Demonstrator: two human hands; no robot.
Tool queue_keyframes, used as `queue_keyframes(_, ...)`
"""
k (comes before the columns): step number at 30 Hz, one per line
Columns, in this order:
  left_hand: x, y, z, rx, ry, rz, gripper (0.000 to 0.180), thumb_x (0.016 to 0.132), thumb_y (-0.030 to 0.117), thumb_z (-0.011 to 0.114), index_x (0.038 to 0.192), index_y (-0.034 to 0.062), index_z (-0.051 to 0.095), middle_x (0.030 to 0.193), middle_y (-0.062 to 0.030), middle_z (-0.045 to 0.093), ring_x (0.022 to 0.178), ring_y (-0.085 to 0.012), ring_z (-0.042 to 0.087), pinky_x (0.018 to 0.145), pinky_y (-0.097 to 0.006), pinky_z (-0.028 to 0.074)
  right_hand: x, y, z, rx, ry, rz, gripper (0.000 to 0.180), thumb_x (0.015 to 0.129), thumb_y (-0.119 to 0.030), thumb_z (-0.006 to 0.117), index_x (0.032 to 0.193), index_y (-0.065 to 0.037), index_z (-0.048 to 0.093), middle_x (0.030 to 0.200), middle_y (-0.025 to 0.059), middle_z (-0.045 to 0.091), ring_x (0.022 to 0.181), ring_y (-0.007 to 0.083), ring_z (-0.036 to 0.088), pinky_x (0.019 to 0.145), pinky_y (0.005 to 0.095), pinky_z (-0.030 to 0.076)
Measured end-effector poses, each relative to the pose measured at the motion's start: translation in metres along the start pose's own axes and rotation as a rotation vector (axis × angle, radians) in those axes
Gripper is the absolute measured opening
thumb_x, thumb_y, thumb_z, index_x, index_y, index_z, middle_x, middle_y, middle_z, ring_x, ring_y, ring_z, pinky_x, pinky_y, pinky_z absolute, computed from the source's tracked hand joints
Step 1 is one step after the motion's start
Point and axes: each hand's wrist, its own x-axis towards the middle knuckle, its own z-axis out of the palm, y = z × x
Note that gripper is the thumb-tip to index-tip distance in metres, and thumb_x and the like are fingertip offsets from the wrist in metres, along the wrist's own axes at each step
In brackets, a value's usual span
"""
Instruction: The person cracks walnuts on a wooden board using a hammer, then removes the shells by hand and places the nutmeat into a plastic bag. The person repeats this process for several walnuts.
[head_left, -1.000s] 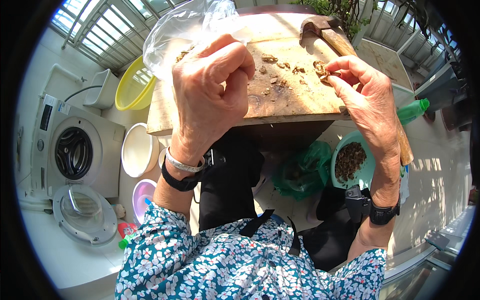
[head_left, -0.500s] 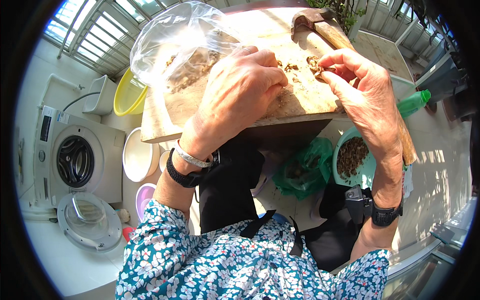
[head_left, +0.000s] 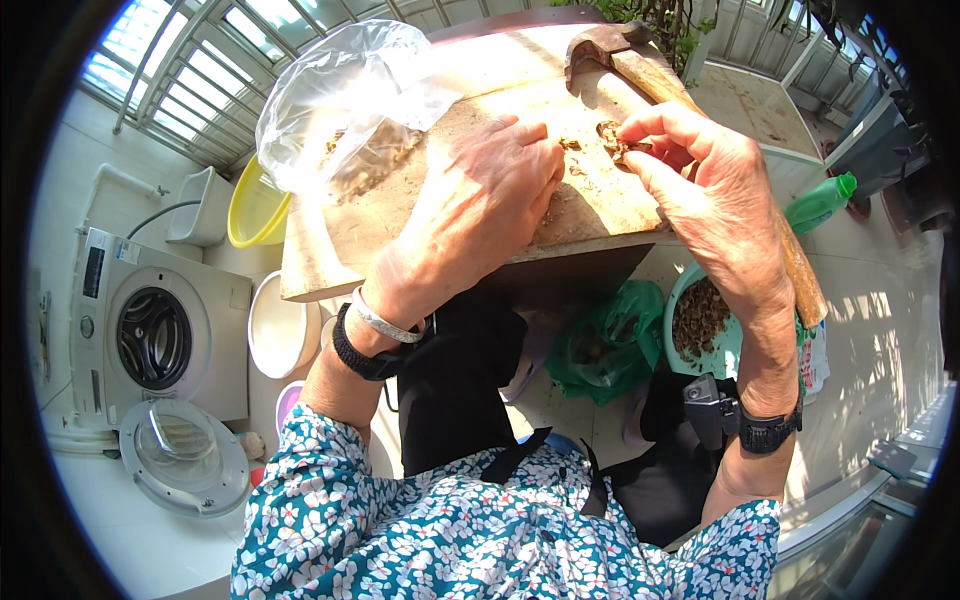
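Observation:
Between the thumb and fingers of my right hand (head_left: 722,195) is a brown, cracked nut (head_left: 609,138), held just over the wooden board (head_left: 600,215). My left hand (head_left: 478,195) is closed above the middle of the board, back of the hand up. Its fingertips are hidden, so what they hold, if anything, does not show. Small shell crumbs (head_left: 570,146) lie between the two hands. A clear plastic bag (head_left: 350,85) with light-brown pieces in it rests on the board left of my left hand. Beyond my right hand lies a hammer (head_left: 605,45), its wooden handle passing behind my right wrist.
Below the board at right stand a pale green basin (head_left: 673,335) of brown shells and a green plastic bag (head_left: 610,350). A green bottle (head_left: 815,203) is farther right. At left are a yellow basin (head_left: 245,215), a white tub (head_left: 280,330) and a washing machine (head_left: 215,320) with its door open.
The whole view has shifted slightly. My left fingers have curled in a little more over the board, while my right hand keeps its pinch on the cracked nut.

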Motion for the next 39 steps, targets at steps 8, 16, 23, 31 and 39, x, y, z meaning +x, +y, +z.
queue_keyframes(8, -0.017, -0.013, -0.067, 0.238, 0.628, -0.174, 0.009, 0.082, 0.0, 0.069, 0.086, 0.0064, 0.064, 0.077, -0.0019, 0.064, 0.064, -0.0108, 0.06, 0.055, -0.022, 0.048, -0.001, -0.001, -0.002, 0.008, -0.005, 0.013, 0.012, 0.087, 0.0, 0.064, 0.098, -0.002, 0.066, 0.077, -0.0043, 0.058, 0.069, 0.0014, 0.05, 0.061, 0.0172, 0.042)
queue_keyframes(16, -0.028, -0.057, -0.085, 0.399, 0.515, -0.418, 0.012, 0.082, 0.0, 0.064, 0.092, 0.0068, 0.068, 0.086, -0.0053, 0.07, 0.07, -0.0162, 0.066, 0.07, -0.027, 0.051, 0.001, -0.002, 0.0, 0.174, -0.055, 0.103, 0.012, 0.089, 0.002, 0.061, 0.1, 0.0, 0.064, 0.087, -0.0025, 0.062, 0.079, 0.0026, 0.056, 0.073, 0.0171, 0.047)
queue_keyframes(23, -0.019, 0.027, -0.04, -0.377, 0.322, -0.493, 0.017, 0.087, 0.01, 0.069, 0.101, 0.001, 0.067, 0.087, 0.0003, 0.064, 0.075, -0.0051, 0.057, 0.069, -0.019, 0.046, 0.0, -0.011, 0.009, 0.344, -0.064, 0.068, 0.016, 0.087, 0.003, 0.064, 0.103, -0.001, 0.065, 0.093, -0.0018, 0.064, 0.081, 0.0026, 0.058, 0.074, 0.0173, 0.047)
queue_keyframes(31, -0.005, 0.029, 0.001, -1.274, 0.213, -0.657, 0.017, 0.091, 0.01, 0.064, 0.104, -0.0011, 0.063, 0.084, -0.0013, 0.064, 0.07, -0.0055, 0.055, 0.064, -0.021, 0.047, -0.001, -0.015, 0.017, 0.349, -0.027, 0.058, 0.013, 0.086, 0.003, 0.064, 0.098, -0.001, 0.064, 0.084, 0.0028, 0.067, 0.078, 0.0074, 0.064, 0.071, 0.0216, 0.052)
queue_keyframes(39, -0.015, 0.021, 0.004, -1.415, 0.2, -0.696, 0.02, 0.094, 0.015, 0.062, 0.104, -0.0027, 0.062, 0.084, -0.0068, 0.066, 0.069, -0.0107, 0.062, 0.062, -0.023, 0.051, -0.001, -0.016, 0.014, 0.619, -0.139, 0.192, 0.017, 0.088, 0.001, 0.063, 0.105, -0.001, 0.061, 0.088, 0.0018, 0.065, 0.075, 0.0035, 0.058, 0.063, 0.0169, 0.046)
